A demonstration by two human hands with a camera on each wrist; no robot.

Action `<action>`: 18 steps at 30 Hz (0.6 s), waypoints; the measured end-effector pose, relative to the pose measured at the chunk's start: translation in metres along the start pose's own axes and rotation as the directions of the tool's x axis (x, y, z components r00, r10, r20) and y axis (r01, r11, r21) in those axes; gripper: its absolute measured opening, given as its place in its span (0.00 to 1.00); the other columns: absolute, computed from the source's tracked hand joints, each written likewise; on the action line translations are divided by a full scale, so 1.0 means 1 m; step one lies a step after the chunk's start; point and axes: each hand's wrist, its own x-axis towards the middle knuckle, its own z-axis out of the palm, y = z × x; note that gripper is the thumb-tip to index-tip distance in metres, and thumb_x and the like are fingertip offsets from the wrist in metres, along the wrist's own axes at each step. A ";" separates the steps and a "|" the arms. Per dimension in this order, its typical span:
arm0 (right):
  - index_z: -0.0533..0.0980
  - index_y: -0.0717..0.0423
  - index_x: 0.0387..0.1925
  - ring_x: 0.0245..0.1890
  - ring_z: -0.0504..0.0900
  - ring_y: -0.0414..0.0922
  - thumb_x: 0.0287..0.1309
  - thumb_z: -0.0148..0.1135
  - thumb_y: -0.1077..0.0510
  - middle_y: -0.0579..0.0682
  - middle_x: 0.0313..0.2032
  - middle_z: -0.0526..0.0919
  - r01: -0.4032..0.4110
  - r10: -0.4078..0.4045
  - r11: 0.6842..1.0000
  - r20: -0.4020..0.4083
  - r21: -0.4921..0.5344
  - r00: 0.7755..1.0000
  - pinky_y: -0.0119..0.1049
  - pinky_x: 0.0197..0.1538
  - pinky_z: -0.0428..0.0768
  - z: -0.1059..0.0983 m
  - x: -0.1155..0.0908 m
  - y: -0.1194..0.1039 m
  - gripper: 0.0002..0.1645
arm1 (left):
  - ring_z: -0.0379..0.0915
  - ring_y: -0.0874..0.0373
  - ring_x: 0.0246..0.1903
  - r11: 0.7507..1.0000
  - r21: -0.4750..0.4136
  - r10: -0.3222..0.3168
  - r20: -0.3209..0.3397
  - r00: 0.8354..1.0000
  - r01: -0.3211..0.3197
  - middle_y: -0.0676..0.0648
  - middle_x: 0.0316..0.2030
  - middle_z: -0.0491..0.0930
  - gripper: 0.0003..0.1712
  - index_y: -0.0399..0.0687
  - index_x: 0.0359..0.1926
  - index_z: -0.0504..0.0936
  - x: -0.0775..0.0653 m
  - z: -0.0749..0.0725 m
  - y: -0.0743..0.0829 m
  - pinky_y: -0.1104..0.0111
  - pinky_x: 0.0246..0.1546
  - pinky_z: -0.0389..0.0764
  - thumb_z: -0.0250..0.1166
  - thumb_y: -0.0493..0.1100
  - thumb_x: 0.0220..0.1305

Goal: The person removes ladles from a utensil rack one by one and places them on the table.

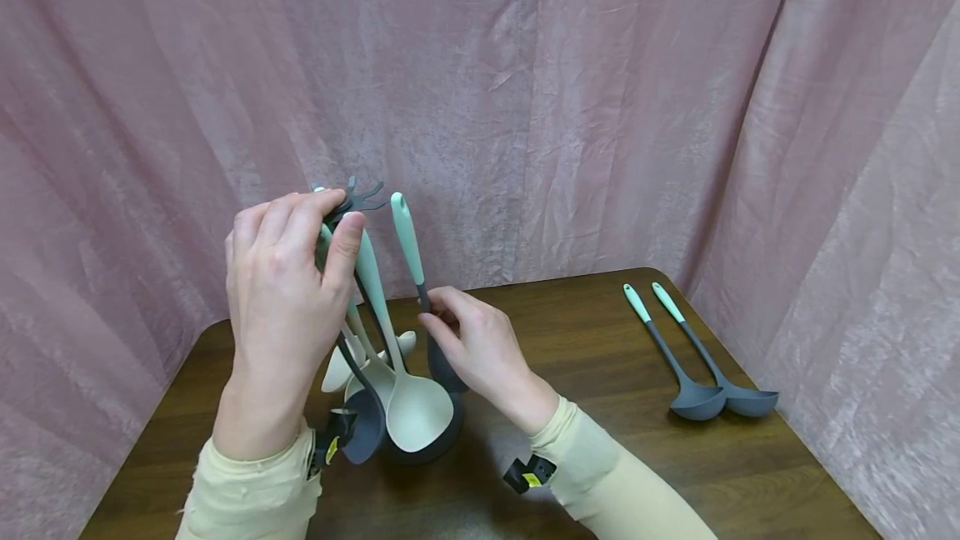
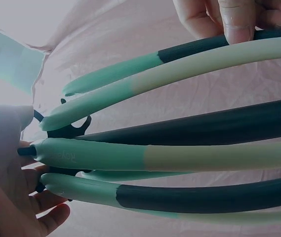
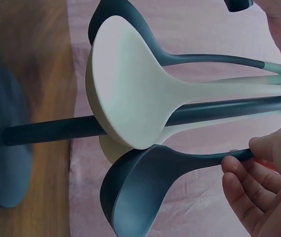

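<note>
A dark utensil stand [image 3: 54,131] holds several hanging ladles with mint handles. My left hand [image 1: 281,282] is at its top, fingers and thumb around the hooked head [image 1: 360,200]. With thumb and fingertips, my right hand [image 1: 480,340] pinches the neck of a dark grey ladle [image 3: 145,190], whose mint handle points up, beside the stand. The ladle's handle end is apart from the hooks in the head view. A cream ladle [image 1: 416,413] hangs at the front, and another dark ladle [image 1: 363,427] hangs left of it, partly behind my left wrist.
Two dark grey ladles [image 1: 697,400] with mint handles lie side by side on the right of the wooden table [image 1: 585,332]. Pink curtains [image 1: 465,90] rise behind the table and along its sides. The stand's round base [image 3: 7,168] rests on the wood.
</note>
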 end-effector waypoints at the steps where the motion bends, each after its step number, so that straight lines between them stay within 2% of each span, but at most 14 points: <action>1: 0.85 0.52 0.50 0.34 0.82 0.38 0.74 0.73 0.59 0.43 0.39 0.89 -0.002 0.002 1.000 0.001 0.000 1.000 0.33 0.39 0.84 0.000 0.000 0.001 0.07 | 0.74 0.30 0.59 1.000 0.000 -0.001 0.000 1.000 0.001 0.37 0.58 0.88 0.31 0.42 0.63 0.89 0.000 0.000 0.000 0.38 0.62 0.70 0.59 0.63 0.84; 6: 0.85 0.52 0.50 0.34 0.82 0.38 0.74 0.74 0.59 0.43 0.38 0.88 -0.010 0.010 1.000 0.005 0.000 1.000 0.33 0.39 0.83 -0.001 -0.003 0.004 0.07 | 0.73 0.30 0.60 1.000 -0.001 -0.008 0.005 1.000 0.008 0.37 0.58 0.88 0.29 0.42 0.63 0.89 0.000 0.000 0.000 0.38 0.62 0.70 0.61 0.60 0.83; 18: 0.85 0.53 0.49 0.34 0.83 0.37 0.74 0.73 0.59 0.42 0.38 0.88 -0.019 0.019 1.000 0.005 -0.022 1.000 0.33 0.40 0.85 -0.004 -0.008 0.011 0.06 | 0.73 0.30 0.60 1.000 -0.006 -0.012 0.011 1.000 0.012 0.37 0.58 0.87 0.30 0.42 0.63 0.89 0.000 0.001 0.000 0.39 0.62 0.69 0.59 0.62 0.84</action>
